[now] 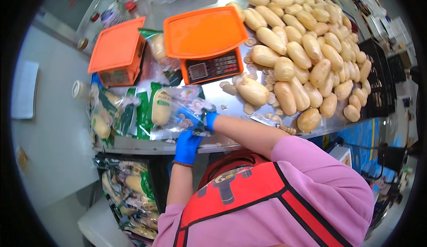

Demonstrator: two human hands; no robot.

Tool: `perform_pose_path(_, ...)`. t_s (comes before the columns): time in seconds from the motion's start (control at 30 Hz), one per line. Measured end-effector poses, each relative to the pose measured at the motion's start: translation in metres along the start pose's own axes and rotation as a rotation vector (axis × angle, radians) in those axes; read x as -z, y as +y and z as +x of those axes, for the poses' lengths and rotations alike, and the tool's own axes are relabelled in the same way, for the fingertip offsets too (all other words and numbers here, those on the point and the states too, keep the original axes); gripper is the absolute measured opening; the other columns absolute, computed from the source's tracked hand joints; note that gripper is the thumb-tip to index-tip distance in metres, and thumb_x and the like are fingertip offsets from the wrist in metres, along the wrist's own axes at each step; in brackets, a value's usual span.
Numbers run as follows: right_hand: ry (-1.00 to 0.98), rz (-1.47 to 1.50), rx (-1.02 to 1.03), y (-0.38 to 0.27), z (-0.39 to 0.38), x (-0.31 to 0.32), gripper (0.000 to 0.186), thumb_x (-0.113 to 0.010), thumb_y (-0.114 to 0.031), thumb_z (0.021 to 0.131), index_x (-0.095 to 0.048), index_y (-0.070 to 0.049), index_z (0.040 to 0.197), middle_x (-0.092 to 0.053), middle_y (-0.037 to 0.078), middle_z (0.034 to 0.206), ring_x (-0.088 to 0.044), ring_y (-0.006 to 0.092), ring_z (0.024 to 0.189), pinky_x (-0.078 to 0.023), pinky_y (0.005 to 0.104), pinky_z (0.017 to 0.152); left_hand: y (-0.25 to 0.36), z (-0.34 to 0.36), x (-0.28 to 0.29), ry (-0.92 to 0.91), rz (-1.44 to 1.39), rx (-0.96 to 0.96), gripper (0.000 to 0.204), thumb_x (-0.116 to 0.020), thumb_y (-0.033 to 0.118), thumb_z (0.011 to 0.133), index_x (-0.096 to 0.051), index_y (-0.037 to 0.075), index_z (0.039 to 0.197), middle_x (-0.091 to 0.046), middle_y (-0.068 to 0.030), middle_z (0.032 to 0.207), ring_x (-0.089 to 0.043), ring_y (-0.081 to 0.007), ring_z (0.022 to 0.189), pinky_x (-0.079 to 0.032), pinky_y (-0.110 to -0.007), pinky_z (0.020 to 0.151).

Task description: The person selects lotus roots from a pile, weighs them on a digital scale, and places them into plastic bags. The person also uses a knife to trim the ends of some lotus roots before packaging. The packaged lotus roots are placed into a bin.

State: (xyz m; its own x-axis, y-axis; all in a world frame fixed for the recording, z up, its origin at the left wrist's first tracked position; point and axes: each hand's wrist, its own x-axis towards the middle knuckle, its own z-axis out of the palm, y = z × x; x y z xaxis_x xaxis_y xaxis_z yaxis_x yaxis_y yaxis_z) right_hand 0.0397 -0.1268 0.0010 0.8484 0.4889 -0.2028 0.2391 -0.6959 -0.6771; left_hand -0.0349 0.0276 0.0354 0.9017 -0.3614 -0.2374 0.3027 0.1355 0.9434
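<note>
blue gloves are covering both hands; the left hand (187, 145) is reaching up from below the table (133, 145) edge, fingers curled about the lower rim of a clear plastic bag (178, 109) with green print; the right hand (207, 120) is coming across from the right, closed on the same bag's near corner, mostly hidden behind the crinkled film, so how tightly it is pinching cannot be told; the bag is lying at the front edge of the steel table, just before the orange-topped scale (205, 42), and a pale peeled lotus root piece (161, 107) is showing inside it; more filled bags (109, 113) are lying beside it to the left, near a second orange scale (118, 51); a large heap of peeled lotus roots (307, 46) is spreading over the right half of the table, with cut slices (249, 109) scattered near the scale; a small knife (273, 124) is resting by the right forearm; the step in hand is, by my judgement, closing or settling the filled bag; the next move is calling for both hands keeping the mouth gathered so the root is not slipping out.
</note>
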Motion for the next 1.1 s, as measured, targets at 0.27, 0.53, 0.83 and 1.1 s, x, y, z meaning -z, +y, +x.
perform_pose_path(0.27, 0.676, 0.657, -0.225, 0.029, -0.218, 0.122, 0.023, -0.063, -0.021, 0.088, -0.065, -0.005, 0.104, -0.066, 0.01, 0.093, -0.063, 0.0172, 0.085, -0.05, 0.0302, 0.076, 0.025, 0.02, 0.049, 0.331, -0.86, 0.341, 0.066, -0.053, 0.057, 0.088, -0.053, 0.001, 0.123, -0.055, -0.0164, 0.127, -0.051, -0.0311, 0.117, -0.037, -0.042, 0.104)
perform_pose_path(0.53, 1.589, 0.698, -0.766, 0.131, -0.408, 0.16, 0.033, -0.062, -0.018, 0.09, -0.057, -0.003, 0.119, -0.063, 0.005, 0.103, -0.06, 0.0123, 0.089, -0.046, 0.0262, 0.075, 0.008, 0.063, 0.067, 0.165, -0.682, 0.331, 0.067, -0.041, 0.061, 0.091, -0.045, 0.01, 0.135, -0.05, -0.0117, 0.134, -0.047, -0.0313, 0.12, -0.035, -0.047, 0.104)
perform_pose_path(0.83, 1.237, -0.078, -0.714, 0.159, -0.405, 0.137, 0.054, -0.071, -0.018, 0.08, -0.05, -0.003, 0.128, -0.056, 0.017, 0.124, -0.056, 0.0299, 0.112, -0.045, 0.0381, 0.095, -0.014, 0.077, 0.072, 0.353, -0.62, 0.262, 0.07, -0.037, 0.062, 0.092, -0.04, 0.011, 0.139, -0.043, -0.0132, 0.141, -0.042, -0.0333, 0.125, -0.03, -0.048, 0.107)
perform_pose_path(1.1, 0.741, -0.132, -0.718, 0.192, -0.387, 0.206, 0.077, -0.078, -0.03, 0.068, -0.045, -0.014, 0.135, -0.052, 0.019, 0.121, -0.051, 0.0378, 0.113, -0.043, 0.042, 0.097, -0.017, 0.065, 0.101, 0.294, -0.549, 0.329, 0.058, -0.046, 0.062, 0.088, -0.055, 0.016, 0.121, -0.058, -0.0042, 0.115, -0.054, -0.0209, 0.097, -0.045, -0.035, 0.081)
